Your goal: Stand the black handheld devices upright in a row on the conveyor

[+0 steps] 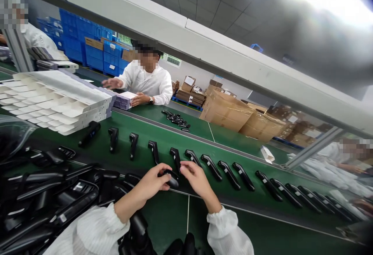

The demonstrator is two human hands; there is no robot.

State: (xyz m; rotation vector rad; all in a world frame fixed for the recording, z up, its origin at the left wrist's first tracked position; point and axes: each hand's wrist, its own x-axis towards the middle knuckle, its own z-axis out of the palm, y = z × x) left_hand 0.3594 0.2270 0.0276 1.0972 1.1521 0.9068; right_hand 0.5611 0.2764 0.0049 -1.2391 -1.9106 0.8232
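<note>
Near the front edge of the belt, my left hand [157,179] is closed around a smooth black handheld piece [171,180], gripping it between thumb and fingers. To its right, my right hand [195,175] has thumb and forefinger drawn together close to that piece; whatever sits between the fingertips is too small to make out. Just behind both hands lies an angled black handle-shaped device [175,155] on the green belt [140,124]. Similar black devices [211,166] with small pale labels form a row running off to the right.
A heap of black plastic parts [67,196] lies at my left. Stacked open white cartons [58,103] stand behind it. Across the belt, a co-worker [148,78] in white touches a carton [124,100]. More black pieces [176,120] lie on the far table. A beam [186,26] crosses overhead.
</note>
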